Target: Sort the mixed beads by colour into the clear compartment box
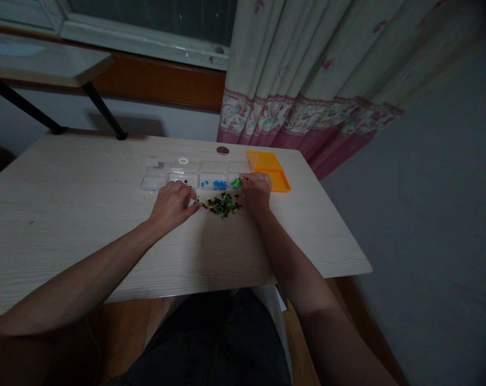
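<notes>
A small pile of mixed black, green and yellow pieces (223, 206) lies on the table in front of a clear plastic compartment box (154, 183). Blue pieces (219, 185) sit in one compartment, and green pieces (235, 183) in the one to its right. At the left of the pile rests my left hand (171, 206), its thumb and forefinger apart with a few loose bits near their tips. My right hand (259, 190) is over the green compartment's right side, fingertips drawn together. Whatever they may pinch is too small to make out.
A yellow-orange tray (282, 182) stands right of the clear box, partly behind my right hand. Toward the back left, a raised shelf (45, 61) stands on black legs. A round hole (222, 150) is near the table's far edge, with a curtain (291, 107) behind.
</notes>
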`<control>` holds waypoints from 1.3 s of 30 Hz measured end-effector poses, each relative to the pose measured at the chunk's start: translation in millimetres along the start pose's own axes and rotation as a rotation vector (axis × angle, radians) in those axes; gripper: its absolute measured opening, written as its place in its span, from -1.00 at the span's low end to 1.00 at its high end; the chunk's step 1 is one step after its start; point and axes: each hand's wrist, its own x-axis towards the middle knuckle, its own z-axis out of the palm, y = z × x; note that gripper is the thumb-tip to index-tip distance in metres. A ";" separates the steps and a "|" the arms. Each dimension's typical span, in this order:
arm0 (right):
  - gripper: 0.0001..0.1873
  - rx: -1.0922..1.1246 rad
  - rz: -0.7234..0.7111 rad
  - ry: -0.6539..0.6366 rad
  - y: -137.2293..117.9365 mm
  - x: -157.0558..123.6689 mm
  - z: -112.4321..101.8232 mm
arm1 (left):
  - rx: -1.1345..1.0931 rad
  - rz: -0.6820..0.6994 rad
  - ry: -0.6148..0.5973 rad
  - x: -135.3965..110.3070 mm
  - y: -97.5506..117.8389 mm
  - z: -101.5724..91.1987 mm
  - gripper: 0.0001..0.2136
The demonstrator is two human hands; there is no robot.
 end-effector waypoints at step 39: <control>-0.74 0.051 -0.022 -0.010 -2.8 -1.5 -1.8 | 0.162 0.010 -0.106 -3.9 10.7 -8.3 -0.76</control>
